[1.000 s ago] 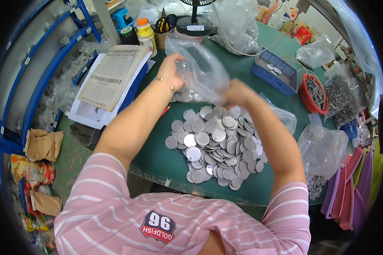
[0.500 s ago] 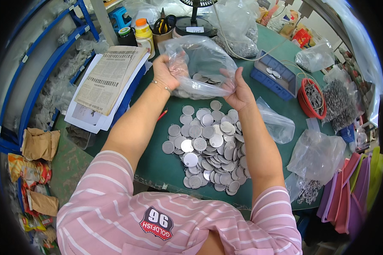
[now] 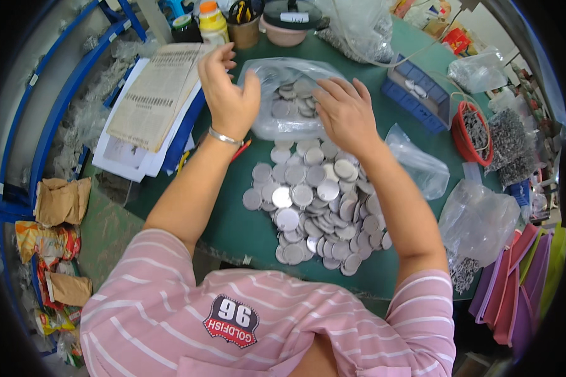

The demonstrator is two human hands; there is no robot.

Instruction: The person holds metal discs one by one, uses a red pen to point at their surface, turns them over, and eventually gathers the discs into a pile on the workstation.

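Note:
A clear plastic bag rests on the green table with several round metal discs showing inside it. My left hand is raised at the bag's left side, palm inward, fingers and thumb apart, holding nothing. On the other side, my right hand is over the bag's right edge with its fingers spread; whether the fingertips touch the plastic I cannot tell. Between my forearms, just nearer than the bag, a heap of flat grey discs with small tabs covers the tabletop.
Left of the bag lie newspapers on white sheets, and a red pencil. To the right are a blue tray with a few discs, a red bowl of metal parts and more plastic bags. Bottles and a fan base stand behind.
The bag, held up between both hands earlier, now sits lower on the table. Both hands have let go of its rim, and the left has moved up and away from it.

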